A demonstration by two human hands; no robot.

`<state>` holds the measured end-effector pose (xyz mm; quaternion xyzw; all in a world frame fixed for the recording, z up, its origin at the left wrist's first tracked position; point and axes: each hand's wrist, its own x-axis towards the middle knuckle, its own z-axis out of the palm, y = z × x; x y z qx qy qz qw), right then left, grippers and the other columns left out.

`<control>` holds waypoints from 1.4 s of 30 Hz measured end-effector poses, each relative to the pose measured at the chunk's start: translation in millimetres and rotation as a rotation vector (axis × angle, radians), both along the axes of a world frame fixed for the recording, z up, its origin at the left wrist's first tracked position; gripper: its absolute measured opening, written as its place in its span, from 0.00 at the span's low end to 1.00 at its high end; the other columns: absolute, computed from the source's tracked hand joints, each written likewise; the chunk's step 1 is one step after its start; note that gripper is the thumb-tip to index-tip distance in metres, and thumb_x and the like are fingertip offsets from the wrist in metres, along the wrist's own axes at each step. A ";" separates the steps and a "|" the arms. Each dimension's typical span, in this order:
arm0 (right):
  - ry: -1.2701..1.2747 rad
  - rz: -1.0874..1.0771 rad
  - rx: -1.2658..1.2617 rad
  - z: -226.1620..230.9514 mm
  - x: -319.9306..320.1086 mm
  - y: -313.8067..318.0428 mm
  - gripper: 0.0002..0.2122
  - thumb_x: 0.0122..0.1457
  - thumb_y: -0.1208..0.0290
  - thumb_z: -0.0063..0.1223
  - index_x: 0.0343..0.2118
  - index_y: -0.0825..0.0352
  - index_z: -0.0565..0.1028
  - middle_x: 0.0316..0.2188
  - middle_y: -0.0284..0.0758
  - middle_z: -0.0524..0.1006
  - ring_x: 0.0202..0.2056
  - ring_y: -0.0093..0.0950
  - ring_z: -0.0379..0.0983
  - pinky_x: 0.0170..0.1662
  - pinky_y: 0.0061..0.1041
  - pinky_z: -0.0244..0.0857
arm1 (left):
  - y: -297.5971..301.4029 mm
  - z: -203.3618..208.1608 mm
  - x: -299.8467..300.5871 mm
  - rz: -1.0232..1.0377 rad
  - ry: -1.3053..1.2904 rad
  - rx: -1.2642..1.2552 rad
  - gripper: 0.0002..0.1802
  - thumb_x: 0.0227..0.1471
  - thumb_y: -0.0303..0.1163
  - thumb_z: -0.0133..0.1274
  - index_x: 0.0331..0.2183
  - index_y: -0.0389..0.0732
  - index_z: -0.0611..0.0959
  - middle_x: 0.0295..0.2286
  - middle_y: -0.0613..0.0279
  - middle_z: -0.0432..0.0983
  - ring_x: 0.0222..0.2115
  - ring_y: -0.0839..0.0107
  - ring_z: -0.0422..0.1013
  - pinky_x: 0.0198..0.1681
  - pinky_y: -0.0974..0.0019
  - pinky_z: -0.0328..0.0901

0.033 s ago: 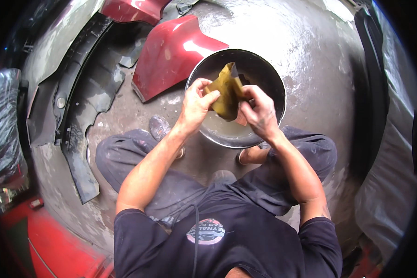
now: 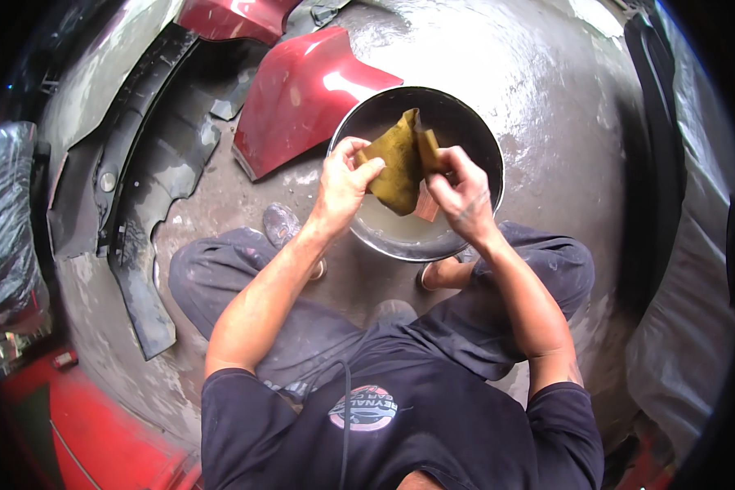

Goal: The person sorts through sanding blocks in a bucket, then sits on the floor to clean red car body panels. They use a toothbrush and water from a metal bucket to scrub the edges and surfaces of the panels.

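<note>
Over a round black tub (image 2: 500, 155) of murky water, I hold a bent olive-yellow sheet of sandpaper (image 2: 394, 167) between both hands. My left hand (image 2: 343, 181) pinches its left edge between thumb and fingers. The right edge is folded back, and my right hand (image 2: 463, 194) is closed on that fold. A gap shows between the fold and the broad left part. Below the sheet, a flat reddish-brown piece (image 2: 426, 206) shows in the tub, partly covered by my right hand.
A glossy red car body panel (image 2: 302, 98) lies against the tub's left side. Farther left are long black plastic bumper parts (image 2: 131, 188). Grey plastic sheeting (image 2: 686, 302) hangs along the right. My bent knees flank the tub. A red car part (image 2: 106, 425) is at lower left.
The sandpaper's folded right edge has come away from the left part, so the gap is wider. My right hand has shifted slightly right; more of the reddish-brown piece shows.
</note>
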<state>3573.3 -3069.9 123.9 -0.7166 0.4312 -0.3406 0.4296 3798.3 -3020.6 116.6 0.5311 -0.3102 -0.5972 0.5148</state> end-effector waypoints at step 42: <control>0.132 0.196 -0.141 23.5 -15.2 -29.5 0.12 0.52 0.76 0.61 0.41 0.70 0.76 0.41 0.42 0.79 0.45 0.35 0.77 0.51 0.31 0.69 | -8.9 54.0 13.2 -0.415 -0.687 -0.282 0.10 0.57 0.27 0.59 0.42 0.35 0.83 0.29 0.65 0.78 0.29 0.79 0.69 0.34 0.70 0.66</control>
